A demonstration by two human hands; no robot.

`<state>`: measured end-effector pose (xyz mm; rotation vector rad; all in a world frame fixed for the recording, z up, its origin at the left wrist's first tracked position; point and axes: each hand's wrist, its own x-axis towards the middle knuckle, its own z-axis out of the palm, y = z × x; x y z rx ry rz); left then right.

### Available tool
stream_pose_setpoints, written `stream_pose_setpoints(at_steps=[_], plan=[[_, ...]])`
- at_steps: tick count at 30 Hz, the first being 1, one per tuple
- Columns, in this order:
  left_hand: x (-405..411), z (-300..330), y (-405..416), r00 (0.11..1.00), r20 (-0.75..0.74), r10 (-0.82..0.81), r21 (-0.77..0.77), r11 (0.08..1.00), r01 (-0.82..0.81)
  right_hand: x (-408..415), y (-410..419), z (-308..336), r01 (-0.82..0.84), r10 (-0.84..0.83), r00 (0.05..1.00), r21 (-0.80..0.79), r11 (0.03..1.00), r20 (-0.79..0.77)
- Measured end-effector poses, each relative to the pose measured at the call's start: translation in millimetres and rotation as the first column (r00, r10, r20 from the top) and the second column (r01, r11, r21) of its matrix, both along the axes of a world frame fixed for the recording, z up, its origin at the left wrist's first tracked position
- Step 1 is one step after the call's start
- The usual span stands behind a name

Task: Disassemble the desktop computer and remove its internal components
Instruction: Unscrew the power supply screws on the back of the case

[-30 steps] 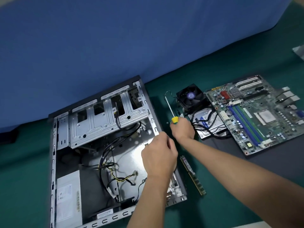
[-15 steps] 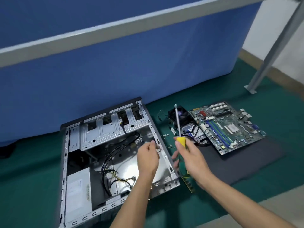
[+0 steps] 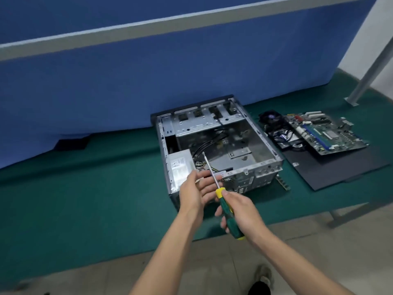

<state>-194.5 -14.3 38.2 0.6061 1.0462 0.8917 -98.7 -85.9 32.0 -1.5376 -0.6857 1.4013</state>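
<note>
Your right hand (image 3: 241,211) is gripping the screwdriver (image 3: 225,204), left hand (image 3: 196,189) fingers spread; steady its shaft toward the power supply (image 3: 180,167) screws at the case (image 3: 268,165)'s near edge.

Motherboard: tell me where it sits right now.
In the head view the motherboard lies far right on a dark panel, outside the open case, beside the cooler fan.

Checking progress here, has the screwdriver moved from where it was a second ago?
Yes. The screwdriver went from beside the motherboard to the case's near-left corner.
</note>
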Motion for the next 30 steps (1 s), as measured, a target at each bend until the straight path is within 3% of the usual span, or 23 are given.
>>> stream_pose_setpoints(at_steps=[9, 16, 30], plan=[[-57.5, -40.1, -21.6, 0.992, -0.125, -0.01, -0.041, 0.999, 0.005, -64.6, -37.9, -33.7, -0.076, 0.074, 0.997, -0.163, 0.984, -0.013], [-62.1, -50.9, -21.8, 0.964, -0.267, -0.018, -0.019, 1.0, 0.014, -84.4, -46.0, -49.0, -0.029, 0.017, 0.998, -0.219, 0.975, -0.057], [-60.2, -46.6, -10.4, 0.946, -0.319, -0.058, -0.059, 0.997, 0.041, -89.4, -36.4, -46.1, -0.009, -0.009, 0.997, -0.241, 0.971, -0.075]])
